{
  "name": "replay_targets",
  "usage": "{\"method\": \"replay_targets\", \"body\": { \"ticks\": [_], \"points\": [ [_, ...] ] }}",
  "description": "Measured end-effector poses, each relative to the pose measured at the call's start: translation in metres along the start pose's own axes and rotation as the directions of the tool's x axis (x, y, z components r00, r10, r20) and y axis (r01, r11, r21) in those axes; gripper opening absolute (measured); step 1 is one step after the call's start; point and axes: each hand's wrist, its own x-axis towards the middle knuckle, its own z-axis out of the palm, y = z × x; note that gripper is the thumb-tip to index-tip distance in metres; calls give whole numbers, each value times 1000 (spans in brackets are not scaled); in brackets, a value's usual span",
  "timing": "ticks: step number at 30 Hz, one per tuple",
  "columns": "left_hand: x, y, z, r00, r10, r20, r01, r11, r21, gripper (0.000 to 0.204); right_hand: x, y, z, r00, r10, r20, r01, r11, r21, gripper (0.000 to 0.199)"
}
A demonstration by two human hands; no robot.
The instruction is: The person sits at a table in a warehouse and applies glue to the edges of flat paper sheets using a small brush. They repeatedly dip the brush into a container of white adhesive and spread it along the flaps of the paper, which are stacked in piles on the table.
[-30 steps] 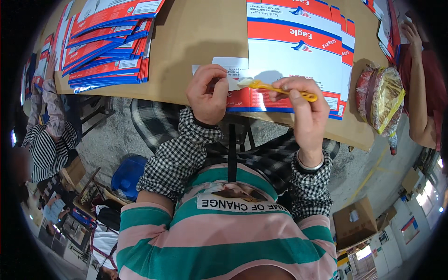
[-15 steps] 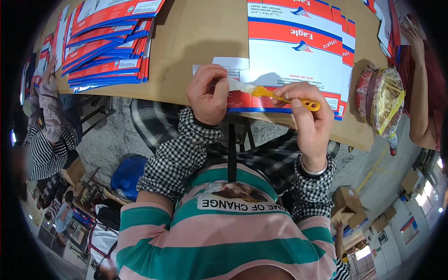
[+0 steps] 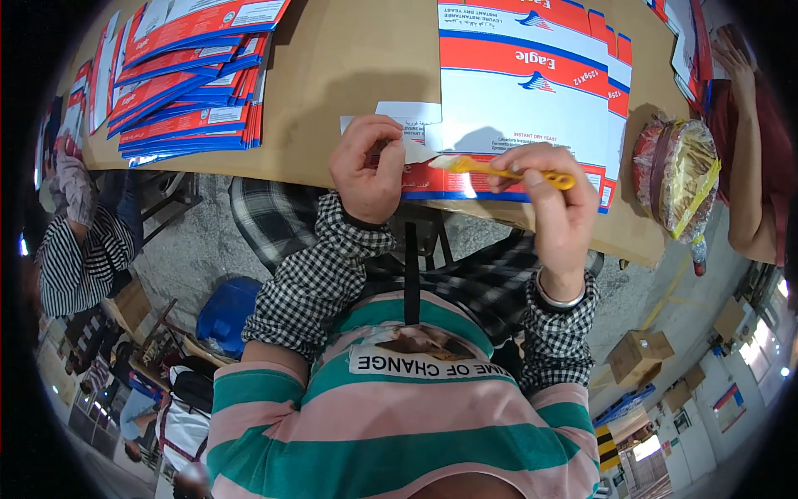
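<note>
My right hand (image 3: 559,195) grips a yellow-handled brush (image 3: 474,165), its pale bristles pointing left toward my left hand. With fingers curled together, my left hand (image 3: 366,170) pinches a small white piece (image 3: 417,152); whether it is loose or a flap of a carton I cannot tell. The bristle tip is beside the right end of this piece. Under both hands lie flat printed cartons (image 3: 524,96) in white, red and blue, overlapping at the table's near edge. My fingers hide part of the left carton panel.
A pile of similar flat cartons (image 3: 187,87) sits at the left of the brown table (image 3: 349,50). To the right rests a round bundle wrapped in clear film and yellow tape (image 3: 677,179). A person's arm (image 3: 744,150) is at the far right; another person's sleeve (image 3: 75,183) is at the left.
The brush has shifted slightly right, so its bristles no longer overlap the white piece as much. My left hand stays nearly in place. The person at the left has moved an arm.
</note>
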Motion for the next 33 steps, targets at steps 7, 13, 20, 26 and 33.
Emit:
{"method": "replay_targets", "body": {
  "ticks": [7, 13, 20, 26, 33],
  "points": [
    [1, 2, 0, 1000, -7, 17, 7, 1000, 14, 7, 9, 13, 4, 976, 101, -195, -74, 987, 140, 14],
    [0, 3, -1, 1000, -12, 17, 11, 1000, 24, 8, 9, 19, 0, 954, 167, -248, -133, 980, 148, 17],
    [0, 3, 1, 1000, -13, 9, 13, 1000, 6, 8, 15, 21, 4, 955, 178, -236, -162, 983, 85, 20],
    [0, 3, 0, 999, -41, 16, 41, 999, 11, 8, 17, 21, 6, 962, 160, -222, -144, 986, 89, 19],
    [0, 3, 0, 999, -34, 0, 34, 999, 13, 7, 19, 19, 6, 961, 122, -247, -103, 991, 89, 17]
  ]
}}
